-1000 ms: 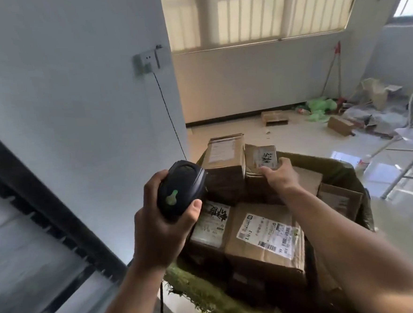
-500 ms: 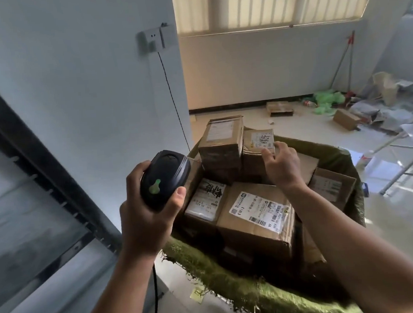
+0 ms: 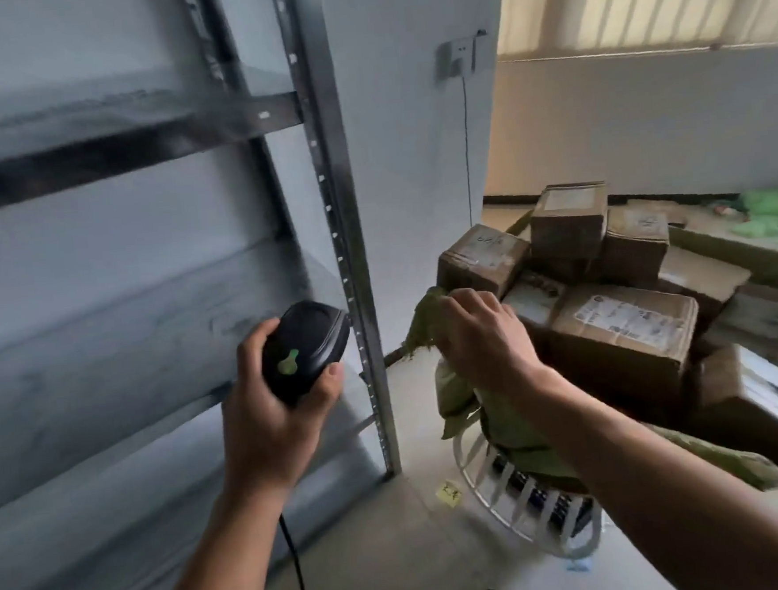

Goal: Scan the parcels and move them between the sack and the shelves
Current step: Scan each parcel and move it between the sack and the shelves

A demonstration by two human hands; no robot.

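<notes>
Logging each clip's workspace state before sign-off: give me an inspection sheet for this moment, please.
Surface: pale floor; metal shelves at left, blurred.
Job's things: cardboard parcels piled in the green sack; black scanner.
Clutter: yellow note on floor; green bags far back.
Hands: left hand grips scanner; right hand grips sack's edge.
Cables: scanner cable hangs down; wall cable below socket.
Surroundings: white wire frame under sack; window with blinds.

Blurred, unreadable parcel labels (image 3: pixel 623 321)
</notes>
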